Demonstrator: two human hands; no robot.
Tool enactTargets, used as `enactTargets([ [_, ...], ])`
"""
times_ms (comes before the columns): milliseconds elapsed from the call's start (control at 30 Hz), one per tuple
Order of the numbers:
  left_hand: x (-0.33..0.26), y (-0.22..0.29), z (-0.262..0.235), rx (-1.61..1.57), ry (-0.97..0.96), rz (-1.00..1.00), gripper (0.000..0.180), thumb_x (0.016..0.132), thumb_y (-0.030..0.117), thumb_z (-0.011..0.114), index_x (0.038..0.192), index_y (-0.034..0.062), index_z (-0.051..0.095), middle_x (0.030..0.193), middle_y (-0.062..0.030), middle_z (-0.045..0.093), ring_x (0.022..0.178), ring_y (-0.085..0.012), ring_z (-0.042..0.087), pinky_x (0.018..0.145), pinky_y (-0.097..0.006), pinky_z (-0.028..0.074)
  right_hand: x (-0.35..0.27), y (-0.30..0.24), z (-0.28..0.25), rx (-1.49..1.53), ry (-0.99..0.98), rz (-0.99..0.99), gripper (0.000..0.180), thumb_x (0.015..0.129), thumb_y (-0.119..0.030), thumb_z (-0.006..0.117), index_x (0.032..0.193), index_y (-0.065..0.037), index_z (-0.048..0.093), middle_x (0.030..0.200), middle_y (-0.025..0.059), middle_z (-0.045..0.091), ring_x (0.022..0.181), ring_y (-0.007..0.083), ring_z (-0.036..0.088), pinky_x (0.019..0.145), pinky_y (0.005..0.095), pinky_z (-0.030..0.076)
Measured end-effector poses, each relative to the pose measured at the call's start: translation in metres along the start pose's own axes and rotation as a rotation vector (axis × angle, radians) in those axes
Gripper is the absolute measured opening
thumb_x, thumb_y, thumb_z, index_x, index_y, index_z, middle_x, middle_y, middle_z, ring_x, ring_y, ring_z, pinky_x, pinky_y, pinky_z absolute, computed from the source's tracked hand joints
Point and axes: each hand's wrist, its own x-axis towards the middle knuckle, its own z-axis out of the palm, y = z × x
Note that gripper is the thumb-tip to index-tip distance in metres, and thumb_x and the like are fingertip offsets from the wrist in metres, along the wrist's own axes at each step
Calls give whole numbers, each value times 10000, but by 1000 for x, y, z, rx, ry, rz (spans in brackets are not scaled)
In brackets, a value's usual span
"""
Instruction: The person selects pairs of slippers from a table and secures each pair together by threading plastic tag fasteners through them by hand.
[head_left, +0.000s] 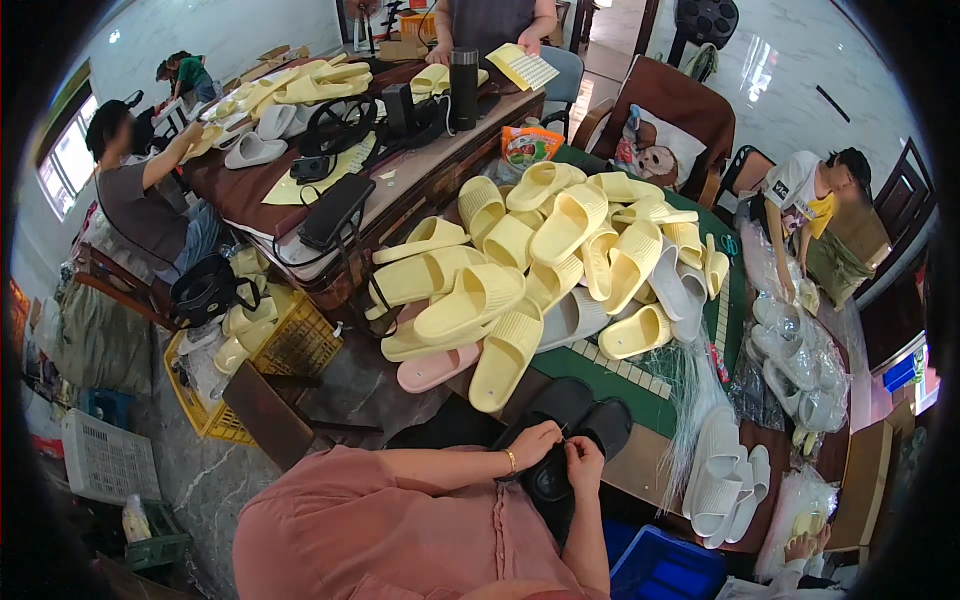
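Both my hands meet at the near edge of the green-topped table [640, 395], over a pair of black slippers [575, 420]. My left hand [533, 444], with a gold bracelet on the wrist, pinches something small against the black slipper. My right hand [585, 464] grips the same slipper from the right side. Just beyond lies a big heap of pale yellow slippers [540, 265], with a pink slipper [437, 367] at its near left edge and a grey one [572, 317] in the middle.
White slippers [725, 480] lie at the right, by bagged grey slippers [800, 370]. A yellow crate [262, 372] stands on the floor at left, a blue bin [665, 570] below my hands. Other people sit around a brown table [300, 170] holding a black flask [463, 88].
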Motion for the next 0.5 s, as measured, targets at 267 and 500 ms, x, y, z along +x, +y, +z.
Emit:
enactTargets([
  [267, -7, 18, -4, -155, -226, -179, 231, 883, 231, 453, 800, 36, 545, 643, -6, 520, 567, -101, 488, 529, -245, 401, 2, 2, -1, 48, -37, 79, 92, 768, -79, 599, 828, -12, 617, 720, 120, 604, 627, 212, 586, 612, 301, 461],
  [500, -3, 15, -9, 74, -199, 94, 292, 869, 277, 504, 743, 38, 613, 664, -3, 560, 560, -101, 496, 521, -245, 396, 1, -3, -3, 52, -27, 106, 102, 771, -92, 597, 827, -9, 618, 699, 107, 604, 620, 189, 581, 614, 295, 462],
])
